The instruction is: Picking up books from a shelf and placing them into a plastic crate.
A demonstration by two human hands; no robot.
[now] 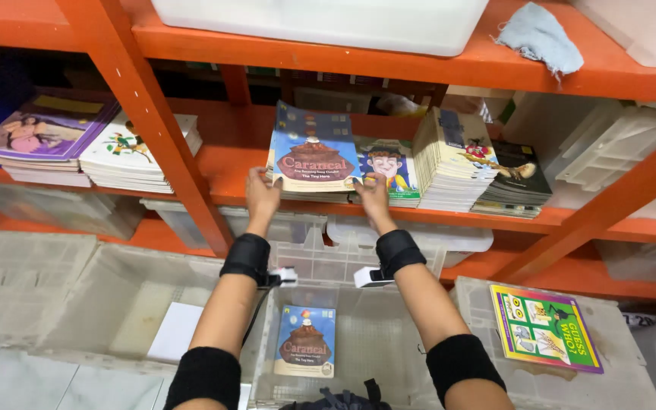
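While both arms reach up toward the middle orange shelf (229, 163), the left hand (261, 193) grips the near left edge of a small stack of blue books (314, 152) with a brown pot on the cover, fingers curled over the edge and clasped on it. The right hand (373, 196) presses at the stack's near right corner, fingertips resting on the blue cover where it meets a neighbouring book with a cartoon boy's face (387, 168); whether it actually clasps the stack or only rests against it cannot be told. The blue stack lies flat near the front of the shelf, its top cover tilted up toward the camera. Just to the right stands a taller pile of thin booklets (449, 163), and beside that a dark-covered pile (516, 186). Left of the orange upright (153, 121) lie a white-covered stack (127, 156) and a purple-covered book (43, 129). Both forearms wear black wrist bands (247, 258) with small white devices attached. Below, in a clear plastic bin (381, 342), lies another copy of the blue pot book (307, 342); a colourful green-bordered book (544, 326) rests on a bin lid at right. A blue-grey cloth (540, 38) sits on the top shelf.
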